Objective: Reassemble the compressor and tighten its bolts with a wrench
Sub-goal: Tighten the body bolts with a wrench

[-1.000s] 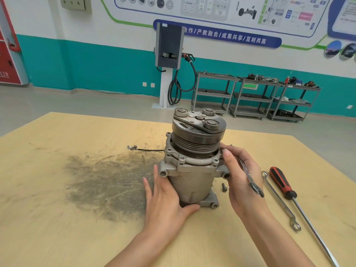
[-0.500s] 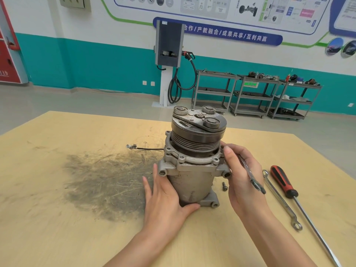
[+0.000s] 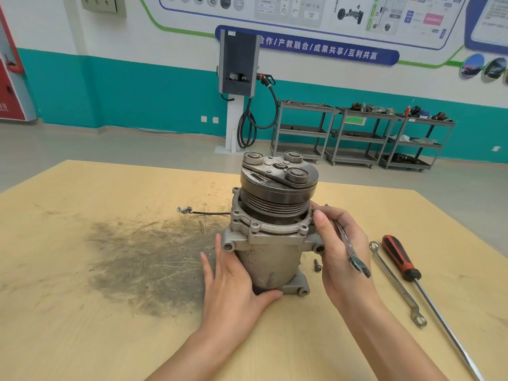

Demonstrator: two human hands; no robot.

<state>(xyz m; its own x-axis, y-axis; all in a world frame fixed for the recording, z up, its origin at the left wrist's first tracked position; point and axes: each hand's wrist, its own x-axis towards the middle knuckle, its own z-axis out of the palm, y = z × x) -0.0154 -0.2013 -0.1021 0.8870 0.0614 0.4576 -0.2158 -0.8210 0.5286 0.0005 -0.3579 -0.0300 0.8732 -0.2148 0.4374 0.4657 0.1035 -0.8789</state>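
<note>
A grey cast-metal compressor (image 3: 270,243) with a dark grooved pulley on top is standing upright near the middle of a pale yellow wooden table (image 3: 82,325), just right of a broad dark grimy smudge (image 3: 148,259) on the tabletop. The person's left hand (image 3: 233,292) is pressing flat against the lower left side of the compressor's round body, fingers straight and thumb lying along its base, steadying it without curling round it. The right hand (image 3: 343,257) is resting against the compressor's upper right flange, fingers curled round a slim silver open-ended wrench (image 3: 350,246), which is slanting down and to the right across the palm, its open jaw sticking out below the hand; the other end is hidden behind the fingers at the flange. A small dark loose bolt (image 3: 317,264) is lying on the table just beside the compressor's base, between it and the right hand. To the right, a long silver ring spanner (image 3: 395,284) and a red-and-black-handled screwdriver (image 3: 401,259) with a long steel shaft are lying side by side, apart from the hand. A thin black wire with a small connector (image 3: 188,210) is trailing left from behind the compressor. Grey metal shelf trolleys (image 3: 357,133) are standing against a teal and white wall behind.
</note>
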